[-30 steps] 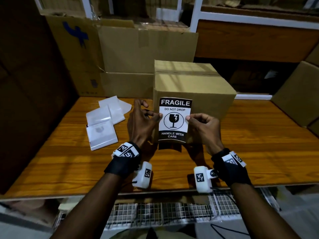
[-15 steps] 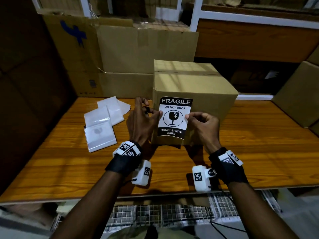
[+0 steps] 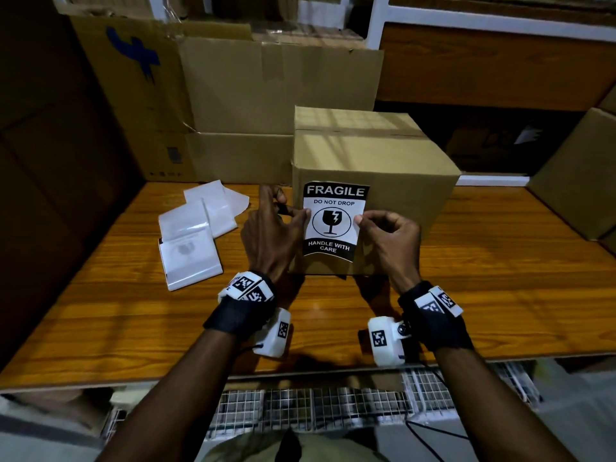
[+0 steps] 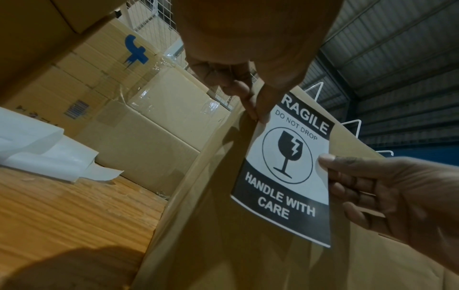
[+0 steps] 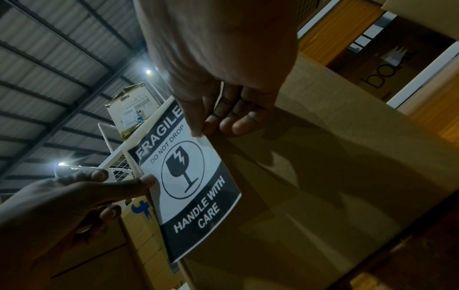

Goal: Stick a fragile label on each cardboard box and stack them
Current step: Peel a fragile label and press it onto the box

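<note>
A closed cardboard box (image 3: 393, 161) stands on the wooden table (image 3: 500, 278), its front face towards me. A black-and-white fragile label (image 3: 333, 221) is held against that face, its lower edge curling off the cardboard. My left hand (image 3: 273, 228) pinches the label's left edge between thumb and forefinger. My right hand (image 3: 386, 235) pinches the right edge. The left wrist view shows the label (image 4: 288, 168) lying along the box (image 4: 223, 245), and the right wrist view shows the label (image 5: 188, 184) with both hands at its sides.
Several white backing sheets and a stack of labels (image 3: 190, 248) lie on the table to the left. Large cardboard boxes (image 3: 253, 88) stand behind, and another box (image 3: 576, 175) at the right edge. A wire rack (image 3: 333, 408) lies below the table's front edge.
Both hands have carried the label up and forward against the box's front face. Its top edge now sits near the top of that face.
</note>
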Tool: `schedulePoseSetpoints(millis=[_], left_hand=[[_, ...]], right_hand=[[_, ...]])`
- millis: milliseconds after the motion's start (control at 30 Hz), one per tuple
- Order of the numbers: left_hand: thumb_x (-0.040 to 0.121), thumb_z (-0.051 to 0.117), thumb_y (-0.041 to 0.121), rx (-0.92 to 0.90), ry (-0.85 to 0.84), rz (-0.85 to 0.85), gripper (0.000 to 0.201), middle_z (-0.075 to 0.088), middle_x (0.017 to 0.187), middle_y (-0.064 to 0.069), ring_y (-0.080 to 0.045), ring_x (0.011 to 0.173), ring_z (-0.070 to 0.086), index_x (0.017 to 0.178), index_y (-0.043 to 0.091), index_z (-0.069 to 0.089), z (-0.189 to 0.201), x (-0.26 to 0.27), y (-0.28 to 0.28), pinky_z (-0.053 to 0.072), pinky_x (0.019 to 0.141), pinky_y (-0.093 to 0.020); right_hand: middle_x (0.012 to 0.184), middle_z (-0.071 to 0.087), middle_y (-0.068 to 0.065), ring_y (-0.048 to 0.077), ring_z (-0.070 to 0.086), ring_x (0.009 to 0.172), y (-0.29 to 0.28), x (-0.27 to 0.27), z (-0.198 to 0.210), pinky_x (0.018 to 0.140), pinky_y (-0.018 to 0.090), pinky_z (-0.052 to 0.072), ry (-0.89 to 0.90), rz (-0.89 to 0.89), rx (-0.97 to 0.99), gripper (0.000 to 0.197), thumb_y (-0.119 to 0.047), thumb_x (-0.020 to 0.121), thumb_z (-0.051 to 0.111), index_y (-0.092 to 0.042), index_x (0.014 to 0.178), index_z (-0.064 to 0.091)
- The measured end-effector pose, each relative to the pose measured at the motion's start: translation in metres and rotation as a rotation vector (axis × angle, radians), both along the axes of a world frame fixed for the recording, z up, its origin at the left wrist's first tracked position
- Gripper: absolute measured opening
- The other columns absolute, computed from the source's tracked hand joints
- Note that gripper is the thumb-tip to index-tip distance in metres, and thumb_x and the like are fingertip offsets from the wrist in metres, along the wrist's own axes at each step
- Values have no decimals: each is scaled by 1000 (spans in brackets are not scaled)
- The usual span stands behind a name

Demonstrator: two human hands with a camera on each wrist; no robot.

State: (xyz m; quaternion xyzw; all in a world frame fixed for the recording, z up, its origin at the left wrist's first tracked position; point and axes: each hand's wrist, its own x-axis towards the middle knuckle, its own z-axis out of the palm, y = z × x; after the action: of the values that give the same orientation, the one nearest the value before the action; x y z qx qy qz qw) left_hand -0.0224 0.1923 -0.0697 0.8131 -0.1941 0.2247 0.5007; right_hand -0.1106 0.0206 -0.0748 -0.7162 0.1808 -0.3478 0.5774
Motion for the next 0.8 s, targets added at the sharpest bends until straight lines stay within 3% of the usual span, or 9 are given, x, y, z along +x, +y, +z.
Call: schedulePoseSetpoints(millis=[133,233,300,367,467,600,700,800], left_hand=[[81,76,35,25,-14,36,40,66,72,8,-16,61,59,90,21,40,1,1,1,37,51,-25],[81,76,41,47,-9,68,39,51,62,10,-18,58,56,85,19,44,0,3,3,37,51,-28],[79,77,45,66,-8,85,40,54,63,9,-19,60,58,85,20,45,0,5,5,37,50,-28],[78,77,49,84,-33,91,42,61,72,11,-18,68,61,92,22,48,1,7,7,37,53,-28],[75,78,52,64,-96,74,55,65,100,7,-18,85,60,111,21,51,8,14,8,43,60,-30],[80,77,46,26,-130,-137,77,47,145,-1,-20,122,53,144,22,41,21,30,6,52,78,-31],[85,73,45,106,-157,-242,69,33,157,6,-14,139,39,145,30,44,22,37,5,52,90,-34],[84,74,44,111,-171,-251,61,31,158,9,-8,140,37,140,32,50,22,38,4,49,87,-29]], right_hand=[[85,73,-6,-1,67,74,0,3,-1,65,18,56,-11,-10,-40,12,-16,83,79,-24,85,71],[85,74,-3,8,70,77,1,5,-1,65,21,57,-22,-8,-40,12,-15,83,79,-24,85,71],[85,74,-3,11,70,78,2,7,-2,65,20,57,-26,-10,-39,12,-14,83,79,-23,85,71],[85,74,-3,12,71,79,1,8,-4,67,24,57,-27,-19,-48,10,-15,83,79,-22,87,72],[85,74,-4,13,71,79,1,10,-7,70,30,59,-22,-46,-82,9,-18,83,80,-20,89,73],[84,74,-5,13,71,77,1,14,-9,69,39,62,5,-112,-161,12,-25,82,80,-19,91,74],[80,72,-9,8,67,71,5,16,-10,62,39,60,41,-225,-313,18,-38,83,78,-22,88,72],[87,66,-6,11,61,76,6,16,-8,62,33,53,102,-379,-473,35,-51,79,76,-21,93,64]])
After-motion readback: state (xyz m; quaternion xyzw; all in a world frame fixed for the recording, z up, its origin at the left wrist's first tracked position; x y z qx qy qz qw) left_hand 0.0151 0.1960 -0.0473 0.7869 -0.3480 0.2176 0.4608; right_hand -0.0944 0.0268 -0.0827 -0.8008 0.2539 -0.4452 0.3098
